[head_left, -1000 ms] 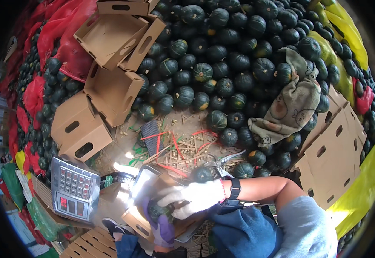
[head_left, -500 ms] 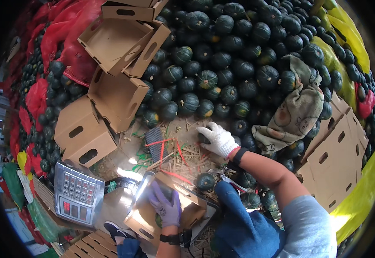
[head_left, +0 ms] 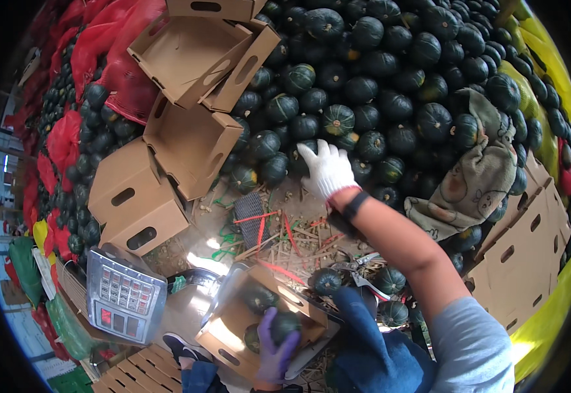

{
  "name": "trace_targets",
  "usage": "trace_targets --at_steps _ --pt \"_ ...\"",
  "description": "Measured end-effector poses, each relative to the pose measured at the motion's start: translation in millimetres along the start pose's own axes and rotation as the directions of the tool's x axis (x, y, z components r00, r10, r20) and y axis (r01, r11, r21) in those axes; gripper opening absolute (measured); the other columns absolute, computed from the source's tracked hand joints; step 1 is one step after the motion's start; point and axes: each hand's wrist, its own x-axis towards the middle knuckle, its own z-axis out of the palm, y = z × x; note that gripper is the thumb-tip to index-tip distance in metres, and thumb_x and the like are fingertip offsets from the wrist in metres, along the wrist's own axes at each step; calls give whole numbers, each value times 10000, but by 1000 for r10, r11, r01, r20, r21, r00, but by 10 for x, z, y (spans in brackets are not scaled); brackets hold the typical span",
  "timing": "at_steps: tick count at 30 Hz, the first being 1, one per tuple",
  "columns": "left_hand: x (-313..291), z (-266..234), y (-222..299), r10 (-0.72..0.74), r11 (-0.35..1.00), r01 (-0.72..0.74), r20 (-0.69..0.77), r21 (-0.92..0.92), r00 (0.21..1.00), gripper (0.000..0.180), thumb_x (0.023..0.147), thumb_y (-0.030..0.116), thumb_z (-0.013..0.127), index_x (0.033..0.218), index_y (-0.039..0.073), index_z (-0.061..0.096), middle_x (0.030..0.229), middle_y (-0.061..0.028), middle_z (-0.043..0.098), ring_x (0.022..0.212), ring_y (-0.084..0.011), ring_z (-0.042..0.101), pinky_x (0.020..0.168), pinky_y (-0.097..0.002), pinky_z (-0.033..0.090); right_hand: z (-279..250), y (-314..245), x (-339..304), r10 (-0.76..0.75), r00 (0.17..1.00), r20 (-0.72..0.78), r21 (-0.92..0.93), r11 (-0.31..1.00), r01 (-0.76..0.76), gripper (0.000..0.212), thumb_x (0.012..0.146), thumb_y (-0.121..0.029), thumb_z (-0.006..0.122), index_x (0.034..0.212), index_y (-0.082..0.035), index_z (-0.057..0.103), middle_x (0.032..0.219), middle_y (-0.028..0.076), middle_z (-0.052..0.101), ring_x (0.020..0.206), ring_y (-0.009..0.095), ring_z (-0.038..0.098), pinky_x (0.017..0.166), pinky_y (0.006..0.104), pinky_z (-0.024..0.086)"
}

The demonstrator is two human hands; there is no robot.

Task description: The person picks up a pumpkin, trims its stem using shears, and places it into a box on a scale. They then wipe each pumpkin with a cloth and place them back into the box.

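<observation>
My left hand (head_left: 276, 357), in a purple glove, has its fingers curled round a dark green squash (head_left: 286, 326) at the near right of an open cardboard box (head_left: 223, 333). Two more squashes lie in that box: one at its far side (head_left: 260, 298), one partly hidden beside my fingers (head_left: 253, 336). Stretched forward, my right hand (head_left: 329, 171) in a white glove has its thumb and fingers over a squash (head_left: 303, 152) at the near edge of a large pile (head_left: 400, 105). The glove hides most of that squash.
A scale display with keypad (head_left: 126, 296) stands left of the box. Empty cartons (head_left: 190, 56) are stacked beyond it. Pruning shears (head_left: 357, 268) lie by a loose squash (head_left: 325, 281). A patterned cloth (head_left: 463, 173) and flat cardboard (head_left: 518, 245) sit at right. Straw and red strips (head_left: 290, 234) litter the floor.
My right hand has moved farther forward, from the littered floor onto the pile's edge. My left hand has drawn nearer in the box, and the squashes there now show. The view has shifted slightly.
</observation>
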Motion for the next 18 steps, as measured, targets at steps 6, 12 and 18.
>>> trace_targets --at_steps 6,12,18 --pt "66 186 -353 309 543 -333 185 771 933 839 866 244 809 1579 79 399 1520 -341 356 1362 -512 418 1150 -540 374 215 -56 247 -63 992 112 88 995 53 698 713 -281 869 1363 -316 615 1223 193 567 1062 380 633 913 467 527" --pt "-91 -366 -331 300 537 -185 19 823 954 920 799 323 854 1566 62 419 1571 -303 336 1479 -470 306 1192 -557 306 -462 127 -542 122 952 282 948 119 -296 640 869 -365 796 1417 -143 551 1449 157 553 1293 339 599 1078 497 509" --pt "-18 -486 -672 136 597 -8 -91 802 986 1049 751 340 884 1619 100 344 1635 -249 288 1516 -454 265 1227 -536 260 -526 112 -1326 -22 631 776 344 -824 -451 548 1039 -533 570 1360 -92 626 1339 145 678 1263 318 642 1108 547 488"
